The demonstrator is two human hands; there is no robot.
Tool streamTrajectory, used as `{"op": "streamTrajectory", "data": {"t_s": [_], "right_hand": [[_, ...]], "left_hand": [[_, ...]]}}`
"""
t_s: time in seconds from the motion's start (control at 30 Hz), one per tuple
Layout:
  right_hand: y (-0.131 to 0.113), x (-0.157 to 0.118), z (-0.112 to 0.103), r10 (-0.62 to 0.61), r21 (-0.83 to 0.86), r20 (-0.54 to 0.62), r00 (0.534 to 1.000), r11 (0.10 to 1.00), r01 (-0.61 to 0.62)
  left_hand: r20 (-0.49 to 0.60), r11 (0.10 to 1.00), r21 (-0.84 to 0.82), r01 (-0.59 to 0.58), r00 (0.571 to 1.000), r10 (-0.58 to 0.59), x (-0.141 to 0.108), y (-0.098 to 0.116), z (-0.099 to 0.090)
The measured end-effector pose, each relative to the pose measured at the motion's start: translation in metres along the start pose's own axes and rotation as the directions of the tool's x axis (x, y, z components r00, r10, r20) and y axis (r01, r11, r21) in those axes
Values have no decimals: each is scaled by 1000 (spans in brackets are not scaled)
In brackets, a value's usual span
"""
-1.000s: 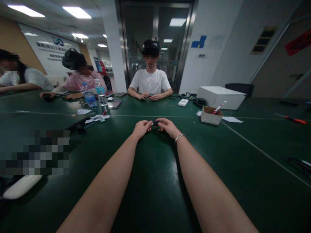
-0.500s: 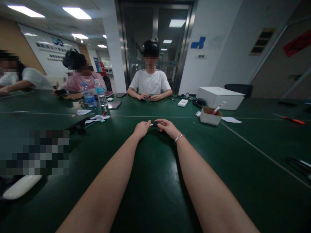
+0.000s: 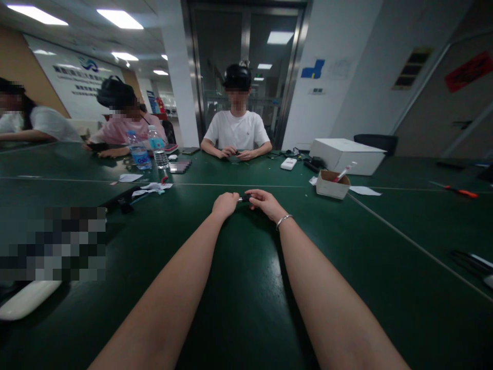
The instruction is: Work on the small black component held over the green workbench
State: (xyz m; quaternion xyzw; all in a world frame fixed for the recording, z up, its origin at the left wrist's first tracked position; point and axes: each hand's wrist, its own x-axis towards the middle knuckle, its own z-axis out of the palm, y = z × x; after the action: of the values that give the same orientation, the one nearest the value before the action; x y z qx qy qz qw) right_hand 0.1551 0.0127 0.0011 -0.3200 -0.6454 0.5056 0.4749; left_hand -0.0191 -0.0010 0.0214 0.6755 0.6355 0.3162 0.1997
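Over the dark green table [image 3: 239, 288], my two hands meet at a small black object with a silvery end [image 3: 245, 198], too small to name for sure. My left hand [image 3: 225, 206] is closed around its silvery end, thumb on top. From the other side, my right hand [image 3: 267, 204], with a silver bangle at the wrist, pinches the black end between thumb and fingers. Part of the object is hidden by the fingers.
Bottles [image 3: 157, 148] and crumpled paper [image 3: 154, 189] lie to the left. On the right are a small cardboard box [image 3: 333, 188], a large white box [image 3: 348, 154] and an orange-handled screwdriver [image 3: 466, 193]. A person in a white shirt [image 3: 236, 131] sits opposite.
Both hands stay at nearly the same spot, still on the small black object. The whole view has shifted very slightly.
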Motion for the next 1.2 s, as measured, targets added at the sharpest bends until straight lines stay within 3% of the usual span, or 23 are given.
{"op": "streamTrajectory", "data": {"t_s": [0.23,0.47,0.53,0.7,0.93,1.2], "right_hand": [[-1,3,3,83,-58,-101,991,994,-89],[-4,2,3,128,-13,-154,980,991,-131],[-4,2,3,128,-4,-160,979,991,-130],[-2,2,3,118,8,-134,984,993,-118],[0,1,1,85,3,-68,994,996,-85],[-2,0,0,55,-18,4,998,998,-55]], "left_hand": [[-31,992,-114,-49,998,46,-5,-10,4],[-102,923,-275,-271,962,252,-1,-19,10],[-93,908,-305,-288,958,273,0,-21,11],[-21,907,-366,-210,976,218,-1,-20,9],[49,965,-215,-153,985,167,-3,-18,3],[46,984,-163,-65,996,74,-7,-12,0]]}}
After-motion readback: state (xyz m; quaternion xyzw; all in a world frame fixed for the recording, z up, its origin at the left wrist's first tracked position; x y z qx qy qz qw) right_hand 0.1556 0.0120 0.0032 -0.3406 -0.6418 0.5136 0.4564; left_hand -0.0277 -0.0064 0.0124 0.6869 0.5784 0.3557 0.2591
